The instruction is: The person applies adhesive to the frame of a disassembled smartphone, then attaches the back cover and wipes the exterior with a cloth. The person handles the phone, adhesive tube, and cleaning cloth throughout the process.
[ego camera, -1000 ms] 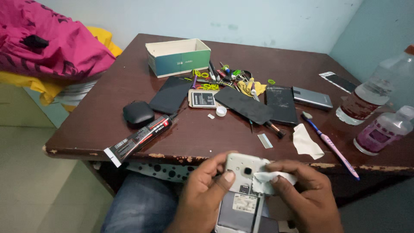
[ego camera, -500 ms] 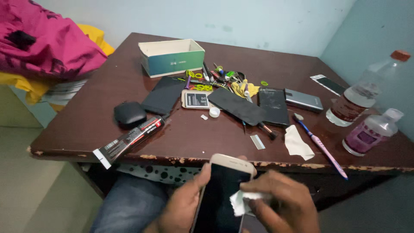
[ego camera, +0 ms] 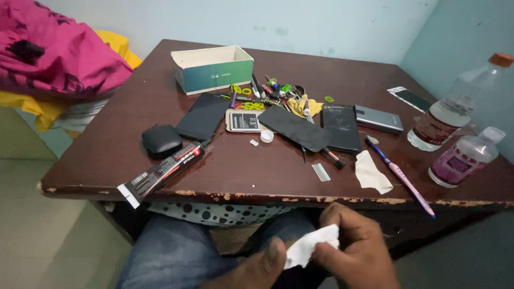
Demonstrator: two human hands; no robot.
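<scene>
Both hands are low in the picture, below the front edge of the desk [ego camera: 278, 195] and above the lap in blue jeans. The right hand [ego camera: 356, 251] is closed on a small white cloth [ego camera: 310, 247], which it pinches between the thumb and the fingers. The left hand [ego camera: 257, 267] shows only partly at the lower border; its thumb touches the left end of the same cloth, but I cannot tell if this hand is open or closed.

On the desk lie many small things. A black glue tube [ego camera: 163, 172] lies slanted near the front edge, and just behind it is a small black case [ego camera: 160, 140]. In the middle lie several dark phone parts, and behind them stands an open green and white box [ego camera: 212, 68]. At the right there are a toothbrush [ego camera: 401, 179], a piece of white paper [ego camera: 372, 174] and two clear plastic bottles [ego camera: 463, 158].
</scene>
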